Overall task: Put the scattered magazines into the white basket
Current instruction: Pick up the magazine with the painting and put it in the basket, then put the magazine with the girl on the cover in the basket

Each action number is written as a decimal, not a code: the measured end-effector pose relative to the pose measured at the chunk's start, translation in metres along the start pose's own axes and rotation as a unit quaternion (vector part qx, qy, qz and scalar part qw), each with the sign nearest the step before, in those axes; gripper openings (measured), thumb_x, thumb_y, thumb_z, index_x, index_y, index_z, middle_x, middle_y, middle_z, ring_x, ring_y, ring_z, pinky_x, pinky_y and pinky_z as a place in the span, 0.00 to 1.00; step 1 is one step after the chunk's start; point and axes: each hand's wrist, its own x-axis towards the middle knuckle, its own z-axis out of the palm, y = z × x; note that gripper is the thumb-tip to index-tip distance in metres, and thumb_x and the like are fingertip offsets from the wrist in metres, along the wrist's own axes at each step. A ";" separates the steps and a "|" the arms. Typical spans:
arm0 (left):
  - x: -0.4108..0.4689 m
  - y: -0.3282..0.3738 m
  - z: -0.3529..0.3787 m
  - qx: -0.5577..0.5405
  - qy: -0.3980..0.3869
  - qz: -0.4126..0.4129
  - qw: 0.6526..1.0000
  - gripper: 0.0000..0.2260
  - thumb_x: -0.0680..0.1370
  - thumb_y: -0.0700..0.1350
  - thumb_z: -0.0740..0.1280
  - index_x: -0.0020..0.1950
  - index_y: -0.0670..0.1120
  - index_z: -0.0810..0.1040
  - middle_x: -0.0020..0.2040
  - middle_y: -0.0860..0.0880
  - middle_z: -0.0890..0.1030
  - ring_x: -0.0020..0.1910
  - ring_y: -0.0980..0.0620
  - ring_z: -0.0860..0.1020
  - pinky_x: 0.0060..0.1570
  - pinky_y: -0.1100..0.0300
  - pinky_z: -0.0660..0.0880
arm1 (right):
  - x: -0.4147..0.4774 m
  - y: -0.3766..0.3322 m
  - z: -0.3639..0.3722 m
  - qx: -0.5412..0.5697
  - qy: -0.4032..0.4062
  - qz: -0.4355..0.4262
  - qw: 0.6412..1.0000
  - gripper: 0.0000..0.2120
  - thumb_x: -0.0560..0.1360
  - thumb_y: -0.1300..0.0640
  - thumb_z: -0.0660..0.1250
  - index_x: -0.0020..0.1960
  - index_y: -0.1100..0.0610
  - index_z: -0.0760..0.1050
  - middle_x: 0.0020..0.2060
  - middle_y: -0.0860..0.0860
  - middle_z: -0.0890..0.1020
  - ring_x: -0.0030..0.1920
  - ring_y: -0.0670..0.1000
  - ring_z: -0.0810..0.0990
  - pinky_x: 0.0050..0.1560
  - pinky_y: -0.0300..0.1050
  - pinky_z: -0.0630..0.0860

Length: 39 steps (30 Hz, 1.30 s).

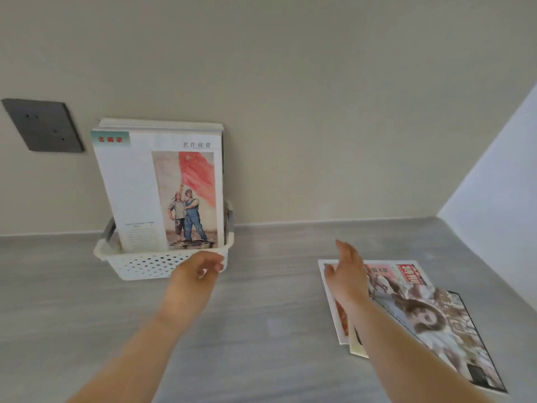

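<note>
Right now the left hand (pixel 197 271) sits loosely curled and empty at the front right corner of the white basket (pixel 139 264), where several magazines (pixel 161 187) stand upright against the wall. Over on the grey bench (pixel 261 315), the right hand (pixel 347 274) spreads open, fingers apart, above the overlapping loose magazines (pixel 430 318) lying flat.

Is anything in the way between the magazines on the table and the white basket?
Nothing visible. Bare table lies between the loose magazines and the white basket. The left hand sits at the basket's front right corner. Magazines already standing inside fill much of it.
</note>
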 end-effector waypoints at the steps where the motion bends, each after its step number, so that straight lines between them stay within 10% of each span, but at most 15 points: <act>1: -0.011 0.002 0.017 0.001 -0.041 -0.004 0.999 0.15 0.74 0.33 0.62 0.34 0.53 0.74 0.37 0.54 0.78 0.41 0.54 0.75 0.38 0.75 0.69 | -0.004 0.024 -0.009 -0.029 0.004 0.025 0.999 0.26 0.75 0.60 0.58 0.71 0.57 0.55 0.72 0.57 0.60 0.72 0.57 0.57 0.72 0.53 0.55; 6: -0.049 0.013 0.092 0.028 -0.157 -0.031 0.987 0.17 0.73 0.31 0.63 0.34 0.53 0.75 0.34 0.55 0.78 0.34 0.63 0.78 0.38 0.75 0.70 | -0.033 0.135 -0.048 -0.131 0.010 0.120 0.984 0.25 0.76 0.53 0.56 0.71 0.55 0.54 0.73 0.55 0.59 0.73 0.57 0.55 0.72 0.55 0.53; 15: -0.062 0.043 0.220 0.257 -0.251 -0.011 0.933 0.13 0.76 0.45 0.59 0.60 0.51 0.73 0.64 0.50 0.74 0.61 0.50 0.72 0.54 0.65 0.67 | -0.070 0.220 -0.059 -0.225 -0.034 0.061 0.972 0.39 0.65 0.39 0.26 0.73 0.52 0.44 0.75 0.53 0.47 0.75 0.53 0.43 0.73 0.51 0.40; 23: -0.024 0.070 0.318 0.376 -0.264 0.047 0.887 0.25 0.75 0.45 0.61 0.71 0.49 0.59 0.75 0.47 0.57 0.74 0.47 0.55 0.73 0.51 0.54 | -0.055 0.246 -0.067 -0.217 -0.063 -0.028 0.974 0.28 0.77 0.43 0.43 0.73 0.52 0.41 0.75 0.53 0.43 0.74 0.54 0.38 0.68 0.46 0.26; 29: 0.008 0.061 0.332 0.430 -0.272 -0.030 0.860 0.36 0.67 0.57 0.70 0.69 0.46 0.60 0.71 0.45 0.65 0.70 0.43 0.62 0.70 0.45 0.60 | -0.051 0.252 -0.097 -0.233 -0.110 -0.071 0.964 0.27 0.75 0.42 0.45 0.57 0.52 0.77 0.57 0.52 0.81 0.58 0.53 0.79 0.67 0.46 0.44; 39: 0.005 0.079 0.326 0.557 -0.265 -0.027 0.787 0.30 0.65 0.60 0.70 0.61 0.46 0.70 0.60 0.48 0.76 0.61 0.47 0.72 0.61 0.53 0.67 | -0.047 0.257 -0.101 -0.270 -0.116 -0.113 0.949 0.29 0.76 0.41 0.41 0.54 0.51 0.79 0.55 0.49 0.82 0.56 0.51 0.80 0.66 0.45 0.46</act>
